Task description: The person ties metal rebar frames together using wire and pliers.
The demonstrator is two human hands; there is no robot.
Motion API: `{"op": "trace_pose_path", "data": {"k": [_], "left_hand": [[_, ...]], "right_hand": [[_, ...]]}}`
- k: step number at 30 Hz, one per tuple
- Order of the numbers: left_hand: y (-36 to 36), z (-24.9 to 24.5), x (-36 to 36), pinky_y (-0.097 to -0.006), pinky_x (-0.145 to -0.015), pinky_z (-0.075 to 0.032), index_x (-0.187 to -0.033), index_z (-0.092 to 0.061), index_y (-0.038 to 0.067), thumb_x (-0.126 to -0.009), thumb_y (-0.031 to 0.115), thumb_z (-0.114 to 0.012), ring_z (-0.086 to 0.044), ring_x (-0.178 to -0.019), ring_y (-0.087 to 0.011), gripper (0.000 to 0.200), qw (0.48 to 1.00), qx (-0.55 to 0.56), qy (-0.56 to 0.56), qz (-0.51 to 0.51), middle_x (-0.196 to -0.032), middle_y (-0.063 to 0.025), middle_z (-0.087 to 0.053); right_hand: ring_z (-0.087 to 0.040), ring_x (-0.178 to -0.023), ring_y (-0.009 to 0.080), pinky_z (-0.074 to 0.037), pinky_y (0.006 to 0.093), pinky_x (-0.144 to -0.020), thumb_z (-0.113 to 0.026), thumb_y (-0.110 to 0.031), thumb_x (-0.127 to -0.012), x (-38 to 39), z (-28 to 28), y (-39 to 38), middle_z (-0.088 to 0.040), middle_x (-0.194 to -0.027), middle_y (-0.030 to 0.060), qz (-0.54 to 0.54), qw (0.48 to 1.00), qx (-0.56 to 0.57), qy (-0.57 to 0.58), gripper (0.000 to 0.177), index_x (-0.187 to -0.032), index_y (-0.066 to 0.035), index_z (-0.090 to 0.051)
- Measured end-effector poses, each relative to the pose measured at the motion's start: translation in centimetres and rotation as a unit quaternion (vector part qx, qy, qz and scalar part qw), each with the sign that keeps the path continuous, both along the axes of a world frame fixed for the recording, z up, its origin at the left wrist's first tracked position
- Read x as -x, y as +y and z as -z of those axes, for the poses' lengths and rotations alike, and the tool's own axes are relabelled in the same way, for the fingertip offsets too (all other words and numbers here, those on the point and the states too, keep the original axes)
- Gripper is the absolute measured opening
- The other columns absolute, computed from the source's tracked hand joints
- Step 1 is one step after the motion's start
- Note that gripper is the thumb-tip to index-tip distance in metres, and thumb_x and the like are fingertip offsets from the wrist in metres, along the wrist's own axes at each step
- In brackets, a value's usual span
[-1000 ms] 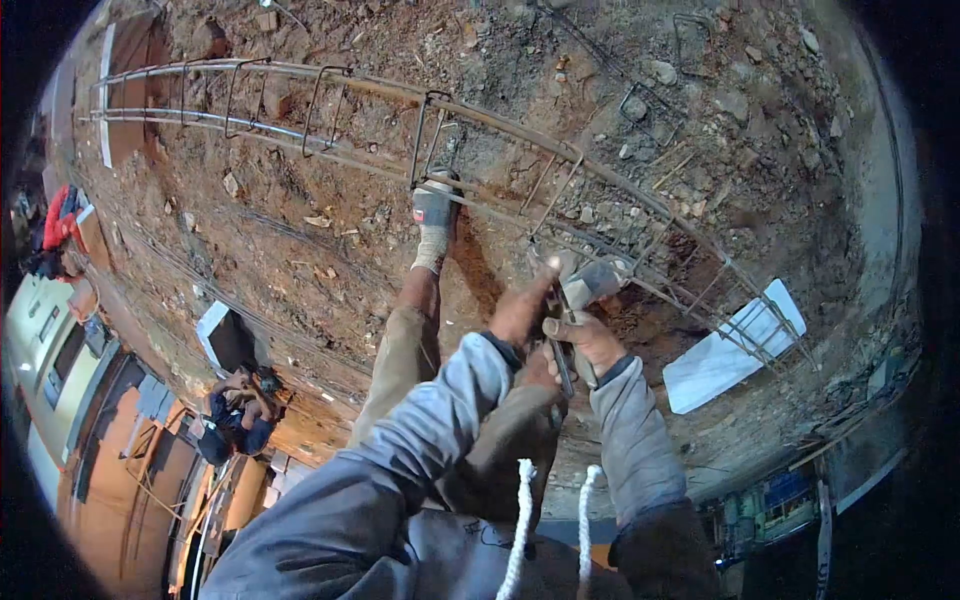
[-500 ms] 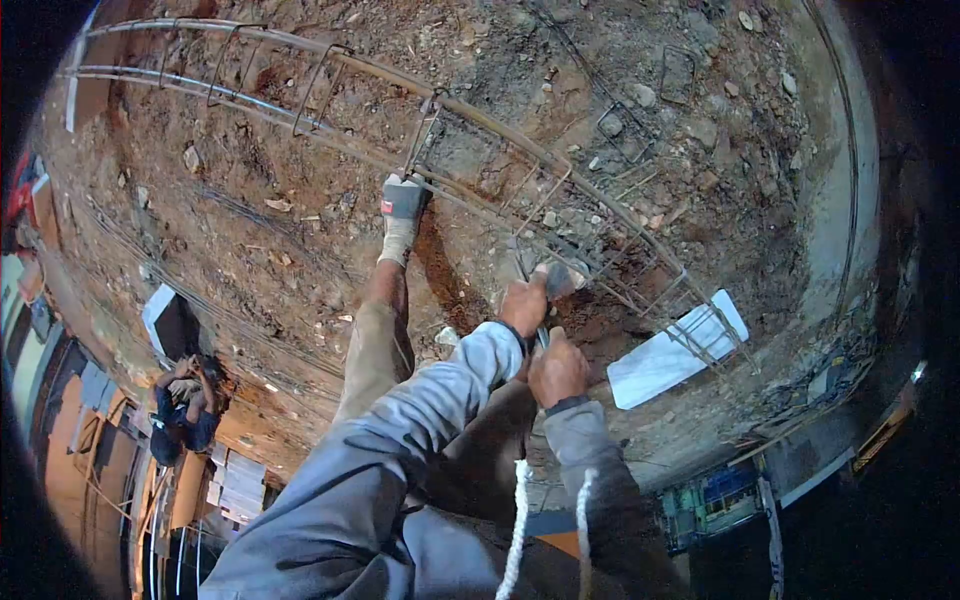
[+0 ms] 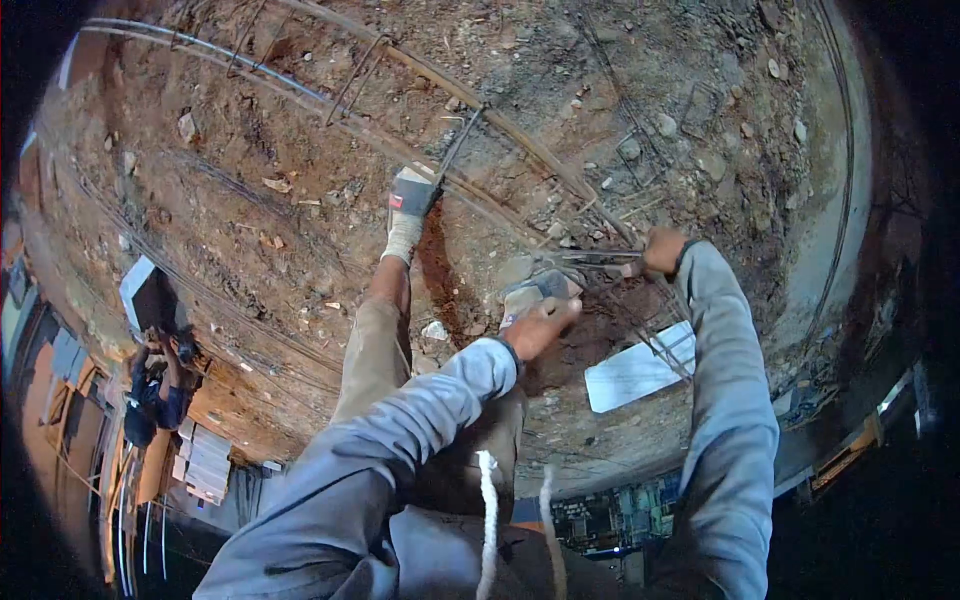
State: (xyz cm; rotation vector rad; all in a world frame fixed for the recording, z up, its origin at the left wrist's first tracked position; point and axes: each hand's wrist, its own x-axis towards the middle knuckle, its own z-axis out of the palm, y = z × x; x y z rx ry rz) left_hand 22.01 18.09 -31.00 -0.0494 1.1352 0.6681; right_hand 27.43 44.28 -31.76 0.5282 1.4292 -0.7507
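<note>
My right hand (image 3: 663, 250) is closed around the end of a steel stirrup (image 3: 595, 257), whose thin dark bars lie across the lower part of a long rebar cage (image 3: 545, 152). My left hand (image 3: 541, 327) is apart from it, low above my shoe (image 3: 528, 292). Its fingers are curled together, and whatever they may hold is hidden. The cage runs from the upper left down to the right, with stirrups spaced along its bars. My other foot, in a grey shoe (image 3: 412, 190), stands against the cage's near bars.
A white slab (image 3: 640, 368) lies beneath the cage's right end. Rough soil with stones (image 3: 665, 124) surrounds me. At left, another person (image 3: 160, 390) crouches near a pale block (image 3: 143, 290). A concrete edge (image 3: 838, 200) curves along the right. Two white cords (image 3: 488, 520) hang before me.
My hands were close together near my shoe. The right has moved up and right to the cage, while the left has shifted slightly down. The view has also shifted.
</note>
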Motion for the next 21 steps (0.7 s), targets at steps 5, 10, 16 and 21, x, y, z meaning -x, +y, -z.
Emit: {"op": "trace_pose_path", "data": {"k": [5,10,16,21], "left_hand": [[-1.0,-4.4,2.1,-0.0479,-0.099,-0.026,-0.12,-0.046,0.013,-0.078,0.02,-0.053,-0.04,-0.119,-0.026,0.043,0.853,-0.198,0.434,0.21,-0.123,-0.01,-0.046],[0.0,-2.0,-0.4,-0.0524,-0.107,-0.015,-0.125,-0.043,0.014,-0.079,0.014,-0.048,-0.028,-0.131,-0.0244,0.047,0.753,-0.323,0.498,0.284,-0.135,-0.0094,-0.036],[3.1,3.2,-0.9,-0.0447,-0.103,-0.029,-0.091,-0.056,0.01,-0.074,0.016,-0.051,-0.052,-0.099,-0.0249,0.018,0.773,-0.433,0.395,0.243,-0.095,-0.0073,-0.058],[5.3,3.2,-1.4,-0.0436,-0.102,-0.031,-0.087,-0.055,0.009,-0.075,0.01,-0.05,-0.054,-0.091,-0.0259,0.013,0.786,-0.371,0.479,0.126,-0.084,-0.0073,-0.056]], "right_hand": [[-0.051,-0.046,0.0099,-0.042,0.0258,-0.041,-0.067,-0.031,-0.079,-8.5,-3.6,-6.5,-0.059,-0.064,0.002,0.448,0.876,0.103,-0.145,0.031,-0.098,-0.007,-0.062],[-0.054,-0.051,0.0158,-0.043,0.0271,-0.044,-0.061,-0.028,-0.085,-10.2,-8.0,-15.9,-0.056,-0.064,0.0069,0.736,0.625,0.187,-0.182,0.027,-0.084,-0.001,-0.056],[-0.056,-0.062,0.0286,-0.044,0.0384,-0.054,-0.07,-0.032,-0.073,-6.8,-8.1,-13.6,-0.056,-0.07,0.011,0.34,0.934,-0.083,0.071,0.036,-0.085,-0.002,-0.054],[-0.054,-0.07,0.0303,-0.043,0.0425,-0.059,-0.056,-0.014,-0.072,-5.3,-6.7,-11.1,-0.051,-0.078,0.0091,-0.099,0.873,-0.362,0.311,0.022,-0.093,-0.009,-0.053]]}}
